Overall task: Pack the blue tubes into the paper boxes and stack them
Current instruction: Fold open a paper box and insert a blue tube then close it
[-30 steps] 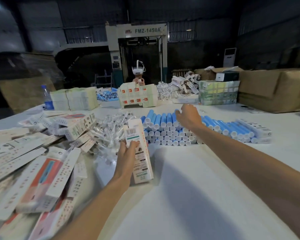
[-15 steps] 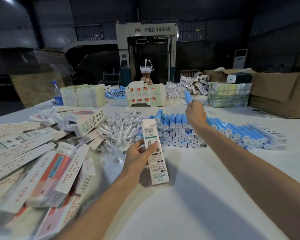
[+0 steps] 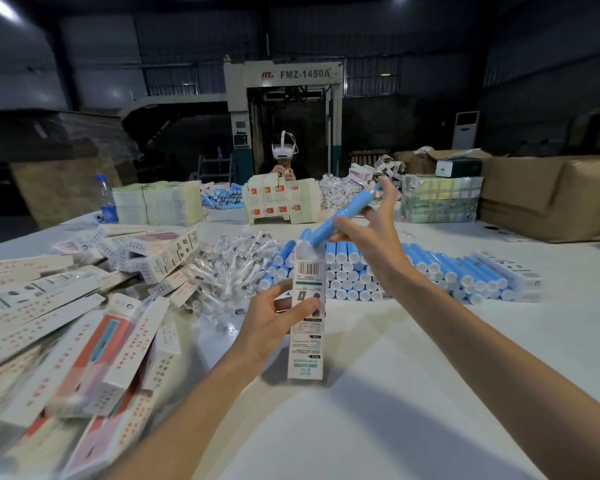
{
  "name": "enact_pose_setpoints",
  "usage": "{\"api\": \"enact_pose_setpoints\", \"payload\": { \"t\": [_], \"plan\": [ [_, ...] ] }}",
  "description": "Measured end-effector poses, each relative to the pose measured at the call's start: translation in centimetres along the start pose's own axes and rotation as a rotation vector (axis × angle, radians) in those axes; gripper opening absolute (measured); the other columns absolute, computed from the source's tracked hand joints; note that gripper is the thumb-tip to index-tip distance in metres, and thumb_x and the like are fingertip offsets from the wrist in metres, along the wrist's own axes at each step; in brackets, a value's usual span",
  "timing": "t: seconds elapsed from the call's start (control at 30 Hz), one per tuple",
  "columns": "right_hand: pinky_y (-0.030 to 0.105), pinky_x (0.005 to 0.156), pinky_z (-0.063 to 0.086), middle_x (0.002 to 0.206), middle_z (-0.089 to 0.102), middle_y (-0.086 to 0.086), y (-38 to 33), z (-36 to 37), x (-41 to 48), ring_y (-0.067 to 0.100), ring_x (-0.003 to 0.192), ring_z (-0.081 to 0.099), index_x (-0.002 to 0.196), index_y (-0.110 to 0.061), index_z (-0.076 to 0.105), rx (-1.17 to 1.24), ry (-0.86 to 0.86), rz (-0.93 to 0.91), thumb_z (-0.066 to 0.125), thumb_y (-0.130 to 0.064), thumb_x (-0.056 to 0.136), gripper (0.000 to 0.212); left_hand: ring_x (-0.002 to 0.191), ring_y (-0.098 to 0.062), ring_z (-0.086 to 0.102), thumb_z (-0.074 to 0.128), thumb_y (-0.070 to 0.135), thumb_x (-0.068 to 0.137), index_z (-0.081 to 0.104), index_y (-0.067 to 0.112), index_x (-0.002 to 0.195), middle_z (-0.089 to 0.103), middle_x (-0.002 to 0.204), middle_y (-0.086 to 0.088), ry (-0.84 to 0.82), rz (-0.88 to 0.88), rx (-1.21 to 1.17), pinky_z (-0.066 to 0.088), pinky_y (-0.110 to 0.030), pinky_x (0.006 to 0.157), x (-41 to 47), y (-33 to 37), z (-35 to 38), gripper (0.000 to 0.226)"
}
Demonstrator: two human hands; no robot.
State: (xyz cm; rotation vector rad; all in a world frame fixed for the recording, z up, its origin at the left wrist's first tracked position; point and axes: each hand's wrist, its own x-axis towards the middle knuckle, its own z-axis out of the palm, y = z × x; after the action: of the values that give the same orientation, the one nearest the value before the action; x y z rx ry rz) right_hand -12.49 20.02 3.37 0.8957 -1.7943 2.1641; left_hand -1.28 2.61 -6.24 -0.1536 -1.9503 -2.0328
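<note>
Paper box (image 3: 305,344) upright before the tube pile (image 3: 430,268), gripped mid-height by our left hand (image 3: 271,323) | blue tube (image 3: 350,209) slanted above the pile, lower end at box mouth, pinched by our right hand (image 3: 374,237) | we judge it light, stiff, slick: hold mid-length.

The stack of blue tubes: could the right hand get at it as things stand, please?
Probably yes: the stack lies just past the right hand with nothing between, though that hand already holds a blue tube.
</note>
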Motion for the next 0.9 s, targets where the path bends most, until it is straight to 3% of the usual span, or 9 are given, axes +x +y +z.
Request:
{"api": "enact_pose_setpoints", "payload": {
  "t": [0.23, 0.4, 0.5, 0.63, 0.73, 0.83, 0.9],
  "plan": [
    [0.009, 0.063, 0.05, 0.104, 0.072, 0.014, -1.6, -0.3, 0.9, 0.003, 0.076, 0.068, 0.148, -0.037, 0.031, -0.413, -0.338, 0.077, 0.074, -0.01, 0.09, 0.077, 0.099, -0.029, 0.08, 0.082, 0.019, 0.093, 0.069, 0.017, 0.128, 0.082, 0.108, -0.011, -0.038, 0.034, 0.02, 0.062, -0.025, 0.075, -0.3, 0.3, 0.1, 0.037],
    [0.028, 0.073, 0.054, 0.116, 0.058, 0.002, -0.9, 0.2, 0.6, 0.012, 0.087, 0.061, 0.134, -0.029, 0.052, -0.602, -0.444, 0.085, 0.073, -0.011, 0.093, 0.05, 0.098, -0.027, 0.079, 0.076, 0.019, 0.098, 0.068, 0.018, 0.129, 0.082, 0.107, -0.01, -0.004, 0.025, 0.022, 0.061, -0.024, 0.074, -0.4, 0.2, 0.2, 0.032],
    [0.02, 0.071, 0.054, 0.124, 0.054, -0.002, 0.8, 0.4, -0.4, 0.011, 0.098, 0.059, 0.133, -0.031, 0.056, -0.59, -0.439, 0.093, 0.066, -0.02, 0.1, 0.036, 0.096, -0.022, 0.079, 0.072, 0.02, 0.101, 0.065, 0.018, 0.131, 0.081, 0.107, -0.01, 0.007, 0.003, 0.011, 0.06, -0.023, 0.072, -0.5, -0.1, 0.2, 0.031],
    [0.022, 0.085, 0.051, 0.132, 0.05, -0.008, 2.6, 0.7, -1.5, 0.001, 0.114, 0.056, 0.129, -0.038, 0.066, -0.61, -0.459, 0.091, 0.059, -0.039, 0.105, 0.024, 0.1, -0.029, 0.078, 0.066, 0.021, 0.106, 0.062, 0.022, 0.134, 0.079, 0.112, -0.012, 0.031, -0.029, -0.037, 0.064, -0.033, 0.08, -0.3, -0.9, 0.1, 0.028],
    [0.021, 0.084, 0.052, 0.133, 0.05, -0.006, 3.7, 1.6, -2.3, 0.003, 0.113, 0.057, 0.149, -0.031, 0.05, -0.526, -0.35, 0.068, 0.057, -0.033, 0.107, 0.043, 0.088, -0.037, 0.079, 0.062, 0.021, 0.107, 0.063, 0.028, 0.128, 0.079, 0.107, -0.013, 0.162, -0.077, -0.174, 0.067, -0.046, 0.075, 0.2, -1.4, 0.0, 0.022],
    [0.02, 0.082, 0.052, 0.125, 0.058, -0.001, 5.3, 3.3, -2.8, 0.01, 0.102, 0.062, 0.141, -0.018, 0.057, -0.474, -0.212, 0.06, 0.054, -0.02, 0.108, 0.033, 0.067, -0.035, 0.078, 0.059, 0.023, 0.108, 0.059, 0.026, 0.122, 0.079, 0.099, -0.013, 0.441, -0.097, -0.181, 0.063, -0.04, 0.055, 0.7, -1.5, -1.4, 0.014],
    [0.027, 0.088, 0.053, 0.123, 0.062, 0.002, 7.0, 4.7, -3.0, 0.013, 0.102, 0.061, 0.136, -0.009, 0.061, -0.578, -0.261, 0.048, 0.053, -0.012, 0.108, 0.03, 0.061, -0.029, 0.078, 0.056, 0.028, 0.109, 0.057, 0.025, 0.127, 0.08, 0.096, -0.011, 0.584, -0.1, -0.142, 0.059, -0.034, 0.049, 1.1, -1.5, -3.0, 0.018]
  ]
}}
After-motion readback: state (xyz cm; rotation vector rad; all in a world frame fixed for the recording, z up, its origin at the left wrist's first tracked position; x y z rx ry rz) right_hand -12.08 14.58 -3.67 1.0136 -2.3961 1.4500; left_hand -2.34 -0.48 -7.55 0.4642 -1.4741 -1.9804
